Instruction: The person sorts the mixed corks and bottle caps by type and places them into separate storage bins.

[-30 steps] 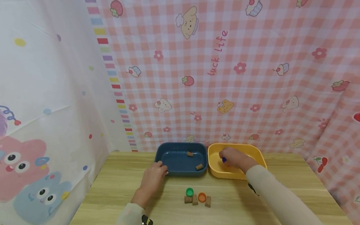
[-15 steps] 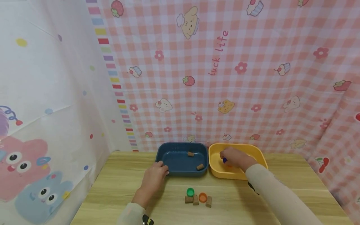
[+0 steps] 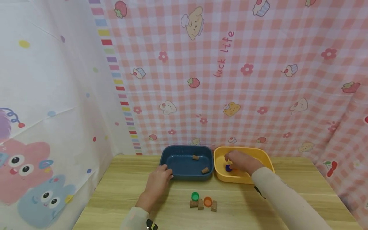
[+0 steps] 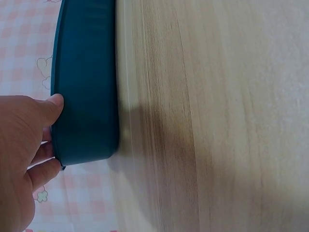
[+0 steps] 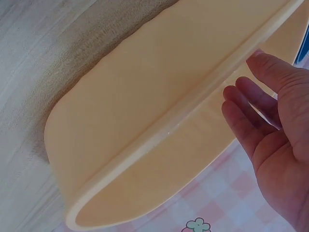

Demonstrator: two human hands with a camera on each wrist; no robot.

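The right hand [image 3: 240, 161] hovers with loosened fingers above the round blue plastic cap [image 3: 228, 168], which lies released in the yellow plastic tray [image 3: 265, 158] near the bench's far edge. The left hand [image 3: 157, 182] grips the dark blue plastic tray [image 3: 184, 150] at its corner. A careless withdrawal could catch the yellow rim and shunt the tray.

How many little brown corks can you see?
5: two corks in the blue tray at and, three on the table at. More could hide behind the hands.

Two trays [image 3: 169, 161] [image 3: 265, 159] side by side at table [image 3: 115, 198] back, left one with two corks [image 3: 199, 163], caps and corks [image 3: 202, 202] in front.
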